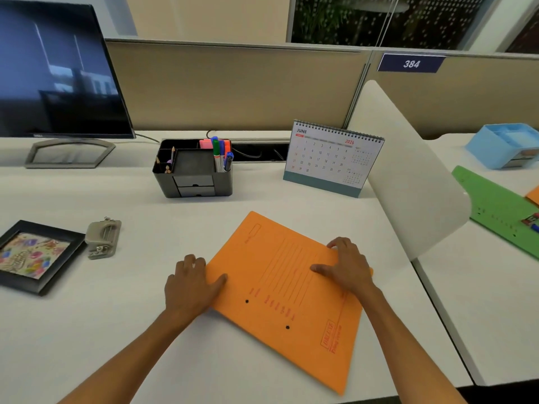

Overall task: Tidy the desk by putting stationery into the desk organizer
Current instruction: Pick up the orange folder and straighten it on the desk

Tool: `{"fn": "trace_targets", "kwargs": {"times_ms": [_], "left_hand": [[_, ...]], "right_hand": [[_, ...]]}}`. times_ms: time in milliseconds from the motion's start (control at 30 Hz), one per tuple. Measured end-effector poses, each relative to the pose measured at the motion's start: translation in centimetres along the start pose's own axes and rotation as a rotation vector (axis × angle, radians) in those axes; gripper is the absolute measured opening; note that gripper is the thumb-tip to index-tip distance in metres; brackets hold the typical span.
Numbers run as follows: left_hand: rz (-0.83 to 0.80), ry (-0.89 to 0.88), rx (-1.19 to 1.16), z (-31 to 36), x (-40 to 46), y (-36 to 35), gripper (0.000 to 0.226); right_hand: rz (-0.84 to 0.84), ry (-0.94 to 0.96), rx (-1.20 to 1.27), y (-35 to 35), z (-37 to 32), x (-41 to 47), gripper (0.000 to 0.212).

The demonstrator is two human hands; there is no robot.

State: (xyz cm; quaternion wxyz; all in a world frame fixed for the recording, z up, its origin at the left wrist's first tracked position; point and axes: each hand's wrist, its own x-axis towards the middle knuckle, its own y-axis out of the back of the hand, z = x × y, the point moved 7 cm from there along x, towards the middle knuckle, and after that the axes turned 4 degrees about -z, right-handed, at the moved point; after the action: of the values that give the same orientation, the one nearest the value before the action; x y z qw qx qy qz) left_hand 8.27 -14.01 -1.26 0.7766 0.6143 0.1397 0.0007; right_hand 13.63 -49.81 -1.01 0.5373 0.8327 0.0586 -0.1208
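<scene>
An orange file folder (280, 287) lies flat and skewed on the white desk (87, 330) in front of me. My left hand (192, 282) rests at its left edge, thumb on the folder, fingers relaxed. My right hand (347, 266) lies on its upper right part with fingers spread. A black desk organizer (194, 170) stands behind, holding markers (222, 154), pencils (172, 158) and pink sticky notes (205, 143). Its two small drawers are shut.
A grey hole punch (102, 239) and a black picture frame (35, 256) lie at the left. A monitor (58, 74) stands back left, a desk calendar (332, 158) back right. A white divider (408, 173) separates a neighbouring desk with a green folder (495, 205) and blue tray (504, 148).
</scene>
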Motion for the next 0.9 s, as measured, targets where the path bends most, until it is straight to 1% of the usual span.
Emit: {"fn": "trace_targets", "kwargs": {"times_ms": [67, 233, 333, 400, 467, 533, 600, 700, 767, 833, 900], "left_hand": [[-0.017, 0.03, -0.064, -0.5, -0.8, 0.2, 0.058], [-0.142, 0.196, -0.397, -1.7, -1.2, 0.1, 0.05], [-0.16, 0.232, -0.519, -2.0, -1.5, 0.5, 0.045], [-0.139, 0.241, -0.611, -2.1, -1.6, 0.8, 0.039], [-0.091, 0.217, -0.701, -1.9, -1.8, 1.3, 0.031], [-0.052, 0.182, -0.865, -1.5, -2.0, 1.8, 0.025], [-0.033, 0.135, -1.003, -0.9, -2.3, 2.3, 0.021], [-0.017, 0.062, -1.131, -0.4, -2.5, 3.6, 0.017], [-0.034, 0.01, -1.261, 0.3, -2.7, 4.9, 0.016], [-0.042, -0.036, -1.383, 0.9, -3.0, 6.7, 0.017], [-0.016, -0.078, -1.437, 1.1, -3.0, 8.4, 0.017]], "right_hand": [[-0.001, -0.007, 0.0, 0.0, -0.1, 0.0, 0.075], [0.044, 0.004, -0.01, -0.1, -0.8, -0.6, 0.072], [0.075, -0.001, 0.018, -0.1, -1.0, -1.0, 0.068], [0.077, -0.011, 0.037, -0.2, -0.9, -1.2, 0.066], [0.075, -0.013, 0.031, -0.2, -0.8, -1.5, 0.064], [0.088, -0.024, 0.042, 0.1, -0.9, -1.8, 0.059], [0.104, -0.049, 0.078, 0.7, -0.8, -2.1, 0.053], [0.096, -0.044, 0.12, 1.5, -0.7, -2.1, 0.048], [0.064, -0.04, 0.19, 2.1, -0.6, -2.1, 0.051], [0.016, -0.029, 0.328, 2.8, -0.6, -2.0, 0.057], [-0.042, 0.02, 0.46, 3.5, -1.0, -1.8, 0.064]]}}
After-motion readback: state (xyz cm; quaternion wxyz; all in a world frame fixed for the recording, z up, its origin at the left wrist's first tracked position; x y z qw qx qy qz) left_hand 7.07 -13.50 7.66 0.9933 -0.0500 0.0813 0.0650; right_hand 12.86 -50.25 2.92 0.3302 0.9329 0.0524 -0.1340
